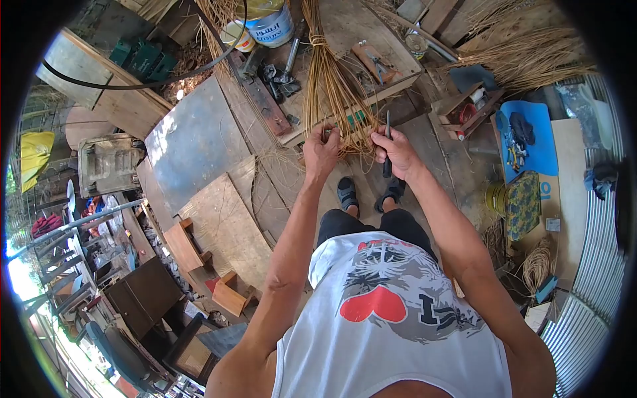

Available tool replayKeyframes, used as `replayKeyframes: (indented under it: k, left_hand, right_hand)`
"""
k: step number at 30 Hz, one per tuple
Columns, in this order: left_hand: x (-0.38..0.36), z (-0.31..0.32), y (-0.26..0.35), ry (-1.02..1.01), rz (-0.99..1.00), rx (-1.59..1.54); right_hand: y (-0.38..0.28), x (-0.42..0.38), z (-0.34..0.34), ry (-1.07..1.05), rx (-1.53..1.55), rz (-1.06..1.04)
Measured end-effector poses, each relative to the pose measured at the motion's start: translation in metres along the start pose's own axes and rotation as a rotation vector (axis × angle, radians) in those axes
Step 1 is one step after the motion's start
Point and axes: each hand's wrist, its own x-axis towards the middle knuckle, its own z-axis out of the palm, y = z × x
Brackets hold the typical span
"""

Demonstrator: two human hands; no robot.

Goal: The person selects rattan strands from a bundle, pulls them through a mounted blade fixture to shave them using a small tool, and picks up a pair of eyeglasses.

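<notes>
A bundle of brown rattan strands [332,73] lies over the low wooden bench, tied near its upper part and fanning out toward me. My left hand [322,151] is closed at the left side of the loose ends, fingers pinched on strands there. To the right, my right hand [397,151] wraps round a slim knife [387,167] with a black handle. Its narrow blade points up and away from me, beside the strands' right edge. Thin loops of rattan hang between the two hands. Exactly which strands each finger touches is too small to tell.
On the wooden bench [361,33] are a hammer [290,60], pliers [379,68] and a white-and-blue tin [271,28]. Plywood and a metal sheet [196,142] cover the floor at left. A small wooden tool box [468,109] and a blue mat [527,139] stand at right.
</notes>
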Motion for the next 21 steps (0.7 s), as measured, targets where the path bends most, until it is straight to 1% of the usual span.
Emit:
replayKeyframes:
  k: [2, 4, 5, 7, 8, 10, 11, 13, 14, 16, 17, 19, 21]
  left_hand:
    - [-0.003, 0.001, 0.009, -0.028, -0.013, -0.030]
    - [-0.010, 0.006, 0.018, 0.085, -0.081, -0.085]
    - [-0.011, 0.009, 0.017, 0.086, -0.080, -0.085]
    - [-0.012, 0.015, 0.016, 0.111, 0.039, -0.295]
    - [-0.013, 0.014, 0.016, 0.110, 0.041, -0.296]
    - [-0.017, 0.013, 0.016, 0.036, -0.129, -0.236]
    - [-0.017, 0.014, 0.015, 0.036, -0.129, -0.236]
    - [-0.018, 0.018, 0.010, -0.037, -0.005, -0.121]
    - [-0.017, 0.018, 0.008, -0.035, -0.005, -0.122]
    - [-0.013, 0.019, 0.006, -0.123, -0.080, -0.087]
    - [-0.013, 0.019, 0.007, -0.123, -0.081, -0.087]
    - [-0.012, 0.018, 0.010, -0.128, -0.177, -0.098]
    - [-0.013, 0.016, 0.016, -0.162, -0.177, -0.086]
  right_hand:
    - [-0.002, -0.002, 0.001, 0.001, -0.001, 0.006]
    - [-0.002, -0.003, 0.002, 0.003, -0.014, 0.009]
    - [-0.002, -0.003, 0.003, 0.005, -0.027, 0.012]
    - [0.000, -0.002, 0.004, 0.011, -0.033, 0.008]
    - [0.001, -0.002, 0.004, 0.019, -0.038, 0.004]
    - [0.000, -0.004, 0.006, 0.026, -0.042, 0.004]
    - [0.000, -0.005, 0.007, 0.032, -0.045, 0.005]
    - [0.001, -0.005, 0.007, 0.035, -0.058, 0.004]
    - [0.001, -0.004, 0.007, 0.039, -0.070, 0.003]
    - [0.002, -0.002, 0.006, 0.036, -0.085, 0.003]
    - [0.003, -0.002, 0.005, 0.034, -0.099, 0.003]
    - [0.002, -0.003, 0.006, 0.023, -0.126, -0.004]
    - [-0.003, -0.005, 0.010, 0.013, -0.154, -0.012]
